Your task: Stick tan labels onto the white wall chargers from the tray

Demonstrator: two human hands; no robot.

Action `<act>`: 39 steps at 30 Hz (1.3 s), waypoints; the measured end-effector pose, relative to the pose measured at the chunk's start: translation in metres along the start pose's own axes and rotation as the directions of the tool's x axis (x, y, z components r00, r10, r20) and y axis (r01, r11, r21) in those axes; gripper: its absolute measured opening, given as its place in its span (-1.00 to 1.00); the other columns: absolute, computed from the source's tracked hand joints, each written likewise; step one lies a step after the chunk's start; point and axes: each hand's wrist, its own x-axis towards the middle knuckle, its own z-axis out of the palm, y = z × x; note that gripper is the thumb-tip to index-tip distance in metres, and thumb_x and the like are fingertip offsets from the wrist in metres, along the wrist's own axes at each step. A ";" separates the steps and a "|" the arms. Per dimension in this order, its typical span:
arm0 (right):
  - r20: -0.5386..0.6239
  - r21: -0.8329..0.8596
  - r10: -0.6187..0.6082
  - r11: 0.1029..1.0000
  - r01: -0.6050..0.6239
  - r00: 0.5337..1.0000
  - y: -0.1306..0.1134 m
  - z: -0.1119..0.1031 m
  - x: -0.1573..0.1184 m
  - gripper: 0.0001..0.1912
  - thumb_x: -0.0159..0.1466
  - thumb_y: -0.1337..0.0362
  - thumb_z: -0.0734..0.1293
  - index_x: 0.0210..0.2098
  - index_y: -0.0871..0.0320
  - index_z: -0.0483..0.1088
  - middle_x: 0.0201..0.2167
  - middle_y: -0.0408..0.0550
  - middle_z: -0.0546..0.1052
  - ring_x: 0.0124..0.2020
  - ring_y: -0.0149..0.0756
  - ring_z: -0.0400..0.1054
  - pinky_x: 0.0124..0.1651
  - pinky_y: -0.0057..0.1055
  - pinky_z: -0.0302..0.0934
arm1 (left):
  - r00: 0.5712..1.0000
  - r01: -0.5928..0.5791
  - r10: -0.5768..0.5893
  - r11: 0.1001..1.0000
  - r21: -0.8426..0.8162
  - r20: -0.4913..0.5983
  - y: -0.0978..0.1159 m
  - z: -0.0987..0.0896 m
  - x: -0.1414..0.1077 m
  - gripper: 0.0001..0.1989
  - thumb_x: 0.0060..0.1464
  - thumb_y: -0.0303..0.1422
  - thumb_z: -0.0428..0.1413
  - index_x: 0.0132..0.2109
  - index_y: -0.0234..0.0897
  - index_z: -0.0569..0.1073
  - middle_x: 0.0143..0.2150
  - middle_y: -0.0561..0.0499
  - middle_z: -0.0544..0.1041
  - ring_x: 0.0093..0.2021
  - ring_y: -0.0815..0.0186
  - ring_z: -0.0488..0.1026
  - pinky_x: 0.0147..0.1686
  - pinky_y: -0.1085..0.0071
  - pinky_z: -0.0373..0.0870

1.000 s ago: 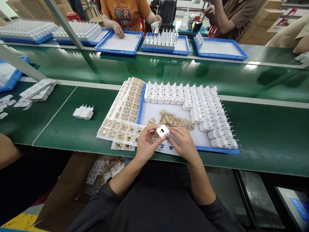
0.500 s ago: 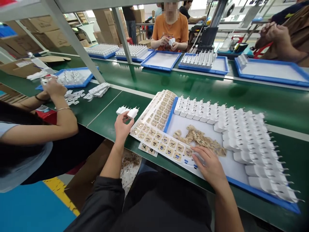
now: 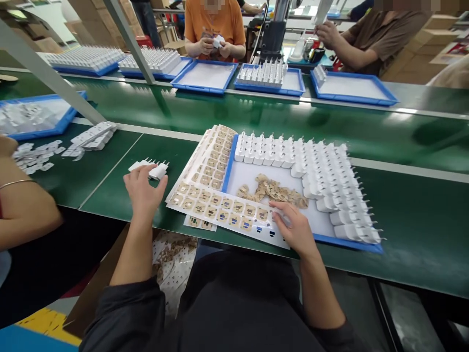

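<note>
My left hand (image 3: 144, 191) is open at a small group of white plug adapters (image 3: 159, 171) on the green bench. Its fingers reach over the adapters, while the thumb stands apart from them. My right hand (image 3: 296, 230) lies with its fingers stretched out at the right end of a sheet of tan stickers (image 3: 210, 208). That sheet overlaps a blue-rimmed tray (image 3: 344, 243). Rows of white plug adapters (image 3: 322, 171), pins up, fill the tray's back and right side. A heap of loose tan pieces (image 3: 273, 188) lies on its white floor.
More sticker sheets (image 3: 216, 146) are stacked along the tray's left side. A co-worker's arm (image 3: 29, 205) is at the left, near loose white pieces (image 3: 38, 155). Across the bench, a person in orange (image 3: 214, 24) handles a white part behind several blue trays (image 3: 203, 88).
The view has swung right, so the bench things appear farther left. My left thumb has spread away from the white adapters. My right hand stays at the sticker sheet.
</note>
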 end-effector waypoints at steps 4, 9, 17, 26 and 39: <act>-0.030 0.039 -0.040 0.998 0.042 0.999 -0.004 -0.004 -0.001 -0.72 0.41 0.36 0.27 0.06 -0.02 0.43 -0.06 -0.04 0.64 0.00 -0.14 0.53 0.04 -0.18 0.43 | 0.874 -0.210 0.350 0.898 -0.386 0.338 0.091 -0.011 -0.025 -0.70 0.29 -0.16 0.10 0.04 -0.17 0.55 -0.01 -0.06 0.61 0.07 0.07 0.45 0.09 0.13 0.39; -0.075 0.079 -0.070 0.994 0.076 0.995 -0.005 -0.007 -0.003 -0.71 0.40 0.39 0.29 0.05 -0.03 0.45 -0.07 -0.05 0.63 0.00 -0.17 0.52 0.06 -0.21 0.41 | 0.540 -0.288 0.631 0.760 -0.582 0.557 0.181 0.010 -0.040 -0.71 0.29 -0.25 0.11 0.10 -0.19 0.53 0.01 -0.08 0.63 0.16 0.07 0.43 0.19 0.09 0.27; -0.048 -0.309 -0.178 0.939 0.154 0.983 -0.011 -0.009 0.000 -0.77 0.40 0.38 0.30 -0.03 0.00 0.51 -0.01 -0.01 0.62 -0.02 -0.07 0.45 -0.01 -0.11 0.26 | 0.389 -0.087 0.595 0.784 -0.615 0.703 0.202 0.041 -0.036 -0.69 0.22 -0.38 0.08 0.10 -0.18 0.46 -0.14 0.02 0.67 -0.05 0.16 0.57 0.08 0.22 0.33; -0.032 -0.300 -0.219 0.933 0.200 0.975 -0.010 -0.002 0.006 -0.86 0.40 0.31 0.32 -0.18 -0.04 0.53 -0.04 -0.09 0.64 -0.01 -0.09 0.42 0.01 -0.11 0.22 | 0.312 0.093 0.594 0.757 -0.647 0.741 0.207 0.054 -0.036 -0.66 0.12 -0.32 0.13 0.05 -0.20 0.43 -0.26 0.04 0.67 -0.25 0.22 0.59 -0.20 0.37 0.43; -0.229 0.113 -0.037 0.991 0.065 0.973 -0.001 -0.022 -0.021 -0.91 0.39 0.35 0.28 -0.19 0.03 0.40 -0.20 0.00 0.60 -0.10 -0.13 0.50 0.00 -0.10 0.36 | 0.457 -0.386 0.623 0.782 -0.489 0.635 0.227 0.065 -0.029 -0.73 0.16 -0.37 0.13 0.01 -0.19 0.52 0.03 -0.07 0.61 0.06 0.00 0.47 0.09 0.09 0.36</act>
